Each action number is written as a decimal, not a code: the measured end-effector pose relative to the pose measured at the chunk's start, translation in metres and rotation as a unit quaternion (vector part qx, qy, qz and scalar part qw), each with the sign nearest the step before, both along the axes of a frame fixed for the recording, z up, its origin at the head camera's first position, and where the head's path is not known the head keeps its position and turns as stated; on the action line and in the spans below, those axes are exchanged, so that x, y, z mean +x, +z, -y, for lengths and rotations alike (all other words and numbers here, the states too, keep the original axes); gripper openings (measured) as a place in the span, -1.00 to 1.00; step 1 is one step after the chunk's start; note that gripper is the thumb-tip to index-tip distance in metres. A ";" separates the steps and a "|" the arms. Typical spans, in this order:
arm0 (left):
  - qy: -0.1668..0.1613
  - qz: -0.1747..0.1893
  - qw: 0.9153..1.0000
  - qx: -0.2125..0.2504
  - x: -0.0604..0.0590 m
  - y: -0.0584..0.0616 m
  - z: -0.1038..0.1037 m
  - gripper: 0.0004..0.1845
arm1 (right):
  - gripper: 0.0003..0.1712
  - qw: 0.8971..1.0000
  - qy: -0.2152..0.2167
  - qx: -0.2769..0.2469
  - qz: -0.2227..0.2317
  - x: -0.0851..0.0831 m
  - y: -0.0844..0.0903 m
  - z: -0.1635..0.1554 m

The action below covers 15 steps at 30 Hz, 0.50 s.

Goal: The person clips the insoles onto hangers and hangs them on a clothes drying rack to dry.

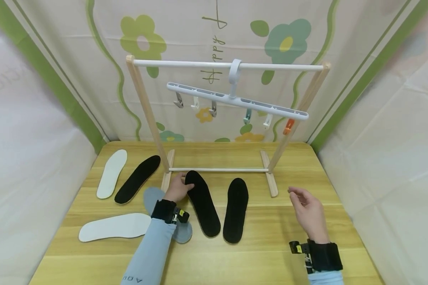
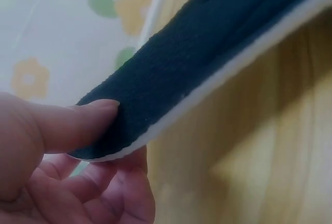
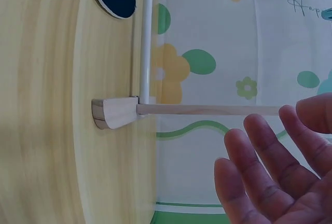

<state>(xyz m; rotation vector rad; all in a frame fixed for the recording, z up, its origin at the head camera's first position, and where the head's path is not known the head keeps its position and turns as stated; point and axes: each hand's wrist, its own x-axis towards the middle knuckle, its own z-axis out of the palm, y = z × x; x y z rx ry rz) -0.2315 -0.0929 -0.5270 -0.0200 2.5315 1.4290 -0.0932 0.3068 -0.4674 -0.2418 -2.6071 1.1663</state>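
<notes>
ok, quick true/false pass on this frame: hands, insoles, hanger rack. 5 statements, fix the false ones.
1. The left hand pinches the end of a black insole. True; the left wrist view shows thumb above, fingers below.
2. The right hand holds a white insole. False: it holds nothing, fingers loosely spread above the table.
3. The clip hanger hangs from the rack's top bar. True.
4. Insoles are clipped on the hanger. False: its clips hang bare.
5. A second black insole lies flat beside the held one. True.

Pale blue sleeves on both arms, black wrist straps with small yellow-marked camera mounts behind left hand (image 1: 177, 190) and right hand (image 1: 309, 212).
</notes>
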 end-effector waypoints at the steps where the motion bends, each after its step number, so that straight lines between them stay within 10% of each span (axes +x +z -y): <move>1: -0.002 -0.004 1.000 0.007 0.001 0.002 0.001 -0.47 | -0.59 1.000 -0.002 0.000 -0.002 0.000 0.001 -0.001; 15: 0.004 -0.054 0.996 0.066 0.013 0.050 -0.007 -0.57 | -0.59 1.000 -0.007 0.006 -0.028 -0.004 0.018 -0.016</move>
